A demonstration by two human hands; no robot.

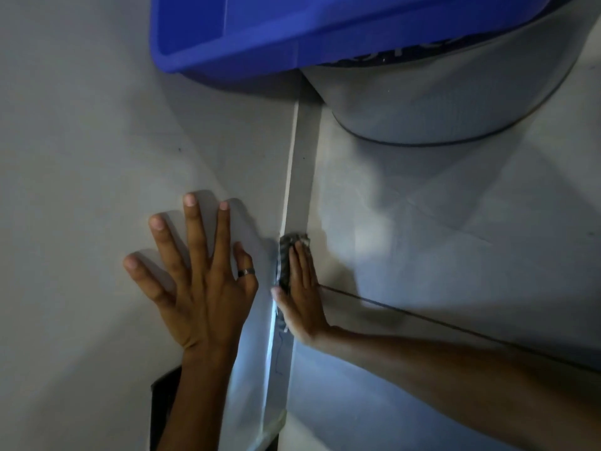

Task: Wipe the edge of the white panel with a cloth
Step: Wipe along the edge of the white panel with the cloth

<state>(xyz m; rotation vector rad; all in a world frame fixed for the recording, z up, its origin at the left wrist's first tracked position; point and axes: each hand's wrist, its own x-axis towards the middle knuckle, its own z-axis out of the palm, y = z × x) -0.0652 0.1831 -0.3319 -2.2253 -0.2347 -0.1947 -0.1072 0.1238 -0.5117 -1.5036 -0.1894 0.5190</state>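
Note:
A white panel (97, 141) fills the left half of the head view. Its narrow edge (300, 196) runs from the blue tub down to the bottom of the frame. My left hand (195, 281) lies flat on the panel's face with fingers spread and a ring on the thumb. My right hand (300, 297) presses a grey striped cloth (287, 252) flat against the edge, fingers straight and pointing up. Most of the cloth is hidden under the fingers and palm.
A blue plastic tub (292, 34) sits at the top, overlapping a large white round container (439, 102) to its right. A pale surface (455, 255) with a dark seam (455, 323) lies right of the edge. A dark gap (164, 408) shows at the bottom left.

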